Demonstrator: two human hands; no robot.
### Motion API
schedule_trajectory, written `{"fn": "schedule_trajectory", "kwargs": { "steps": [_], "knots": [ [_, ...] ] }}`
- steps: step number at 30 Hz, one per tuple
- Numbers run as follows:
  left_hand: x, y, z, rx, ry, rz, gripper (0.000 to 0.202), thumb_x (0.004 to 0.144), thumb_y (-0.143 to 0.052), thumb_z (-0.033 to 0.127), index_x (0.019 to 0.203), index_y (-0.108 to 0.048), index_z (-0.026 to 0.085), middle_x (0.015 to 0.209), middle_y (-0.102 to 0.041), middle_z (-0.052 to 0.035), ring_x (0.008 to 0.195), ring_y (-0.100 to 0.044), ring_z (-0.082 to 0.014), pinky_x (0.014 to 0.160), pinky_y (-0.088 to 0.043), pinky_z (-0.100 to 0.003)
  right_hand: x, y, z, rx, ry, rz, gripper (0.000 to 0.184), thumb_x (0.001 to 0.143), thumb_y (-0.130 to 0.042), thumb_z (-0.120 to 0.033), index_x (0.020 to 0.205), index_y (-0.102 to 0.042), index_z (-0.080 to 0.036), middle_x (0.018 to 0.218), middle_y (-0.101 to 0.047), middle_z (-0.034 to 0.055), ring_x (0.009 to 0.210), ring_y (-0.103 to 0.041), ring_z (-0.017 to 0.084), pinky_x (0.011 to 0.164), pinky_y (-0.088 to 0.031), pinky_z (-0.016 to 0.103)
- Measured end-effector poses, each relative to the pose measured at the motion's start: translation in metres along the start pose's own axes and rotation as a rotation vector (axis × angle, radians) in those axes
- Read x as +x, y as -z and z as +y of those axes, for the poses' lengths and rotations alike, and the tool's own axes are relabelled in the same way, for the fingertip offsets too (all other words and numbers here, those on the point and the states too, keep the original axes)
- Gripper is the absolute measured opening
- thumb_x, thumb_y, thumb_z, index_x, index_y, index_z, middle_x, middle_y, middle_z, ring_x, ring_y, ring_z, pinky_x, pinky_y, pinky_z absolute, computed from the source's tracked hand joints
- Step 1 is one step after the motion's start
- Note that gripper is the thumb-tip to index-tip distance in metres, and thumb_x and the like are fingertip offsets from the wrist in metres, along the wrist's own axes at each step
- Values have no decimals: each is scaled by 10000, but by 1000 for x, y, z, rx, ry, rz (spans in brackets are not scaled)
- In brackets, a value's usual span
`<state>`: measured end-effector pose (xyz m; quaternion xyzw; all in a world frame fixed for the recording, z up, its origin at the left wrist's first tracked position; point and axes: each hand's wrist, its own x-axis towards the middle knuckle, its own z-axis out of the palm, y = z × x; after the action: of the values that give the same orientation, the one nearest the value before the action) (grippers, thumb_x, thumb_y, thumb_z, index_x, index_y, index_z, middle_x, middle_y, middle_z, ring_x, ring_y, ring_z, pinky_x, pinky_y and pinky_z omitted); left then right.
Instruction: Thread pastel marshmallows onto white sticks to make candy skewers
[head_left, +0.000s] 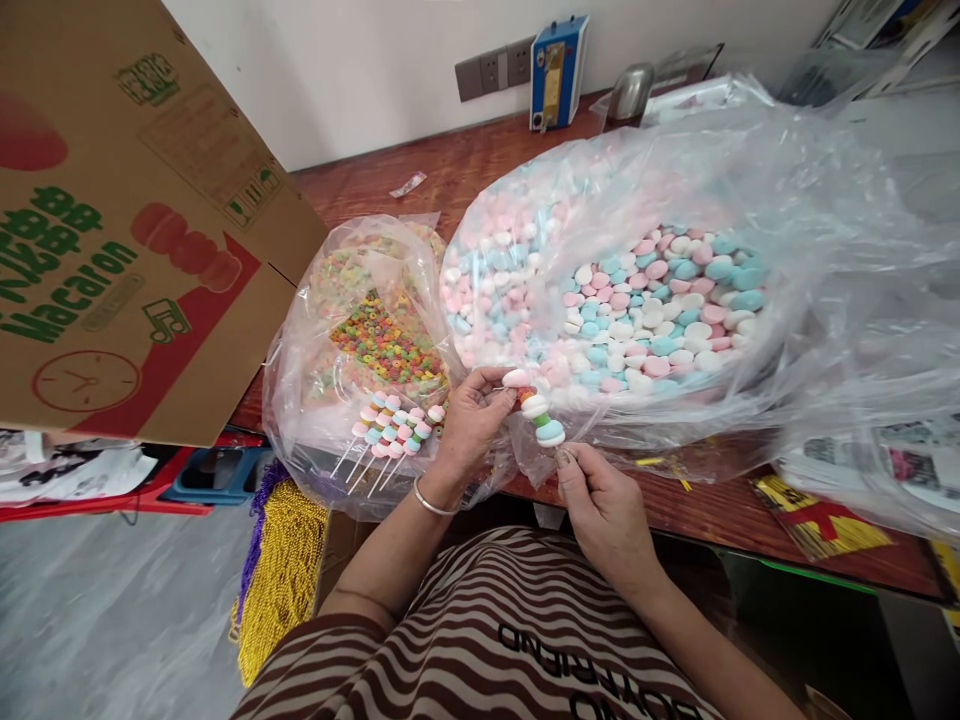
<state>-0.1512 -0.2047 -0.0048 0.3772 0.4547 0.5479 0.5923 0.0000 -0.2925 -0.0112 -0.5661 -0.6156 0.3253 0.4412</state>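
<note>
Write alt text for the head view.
A person's left hand and right hand hold a row of pastel discs and colourful pieces. Beyond lies a large clear bag of discs; left of it, sticks of discs lie on a smaller bag of colourful pieces, near a Macaron box.

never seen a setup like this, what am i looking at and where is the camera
There's no machine at work here: these are a person's own two bare hands. The single picture comes from a camera worn on the head, looking forward and down, so the arms reach in from the bottom.

On the reddish-brown table sit a big clear bag of pink, white and blue rounds and a smaller clear bag of colourful little rings. Several loaded sticks lie by the smaller bag's near edge.

The left hand pinches the far end of a string of stacked pieces; the right hand grips its near end.
</note>
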Motion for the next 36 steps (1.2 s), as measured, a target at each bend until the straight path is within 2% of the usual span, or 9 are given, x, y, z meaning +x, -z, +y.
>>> {"fn": "schedule_trajectory", "kwargs": {
  "steps": [4, 7, 10, 13, 15, 18, 24, 31, 36],
  "knots": [
    [-5, -14, 7, -196, 19, -9, 293, 756, -811, 302, 978, -655, 189, 1008, -748, -46, 874, -757, -197, 808, -572, -313, -1, -5, -3, -34, 59, 19, 253, 1032, -448, -266, 849, -608, -193, 596, -532, -63, 501, -475, 93, 518, -363, 204],
    [-6, -26, 13, -307, 39, 22, 312, 786, -799, 376, 933, -594, 192, 1039, -733, -62, 890, -758, -207, 859, -580, -354, -1, -8, -5, -57, 106, 32, 232, 1032, -450, -242, 871, -611, -191, 604, -543, -64, 490, -483, 91, 513, -365, 201],
    [-7, -35, 15, -349, 47, 45, 320, 813, -785, 398, 874, -542, 198, 970, -709, -36, 770, -727, -157, 875, -582, -373, -2, -9, -5, -70, 137, 36, 218, 1031, -452, -222, 895, -618, -184, 627, -568, -57, 500, -510, 91, 524, -382, 198],
    [-9, -41, 15, -377, 31, 60, 211, 845, -734, 328, 899, -579, 196, 911, -656, 4, 662, -648, -89, 886, -573, -350, -3, -12, -4, -83, 153, 52, 206, 1034, -447, -215, 930, -621, -177, 653, -598, -46, 523, -546, 97, 545, -404, 198],
    [-11, -43, 15, -395, 26, 77, 171, 852, -697, 286, 983, -628, 200, 890, -624, 13, 660, -617, -76, 876, -566, -320, -5, -14, -3, -89, 160, 62, 203, 1038, -440, -214, 935, -611, -179, 663, -608, -42, 520, -552, 99, 544, -407, 202],
    [-15, -47, 14, -415, 16, 72, 246, 857, -666, 258, 1096, -670, 201, 874, -590, 8, 681, -591, -79, 822, -560, -277, -6, -17, -2, -95, 179, 66, 200, 1041, -426, -211, 927, -589, -190, 655, -597, -47, 496, -540, 102, 525, -401, 208],
    [-22, -51, 12, -462, 36, 36, 302, 843, -677, 234, 1142, -693, 201, 888, -564, 3, 669, -531, -67, 710, -535, -215, -7, -19, 1, -109, 200, 79, 209, 1045, -415, -209, 879, -541, -210, 613, -561, -58, 469, -536, 106, 501, -384, 211],
    [-31, -55, 7, -462, 78, 51, 400, 839, -697, 285, 1237, -677, 246, 859, -513, 7, 656, -481, -81, 647, -507, -215, -8, -19, 7, -275, 268, 106, 207, 1056, -384, -214, 921, -541, -205, 623, -635, -20, 481, -615, 150, 486, -379, 244],
    [-34, -57, 4, -460, 89, 48, 477, 810, -727, 348, 1273, -647, 267, 859, -485, 11, 641, -454, -85, 658, -506, -242, -4, -18, 6, -355, 316, 100, 257, 1068, -353, -214, 867, -512, -218, 581, -609, -29, 432, -582, 138, 461, -349, 246]
  ]
}}
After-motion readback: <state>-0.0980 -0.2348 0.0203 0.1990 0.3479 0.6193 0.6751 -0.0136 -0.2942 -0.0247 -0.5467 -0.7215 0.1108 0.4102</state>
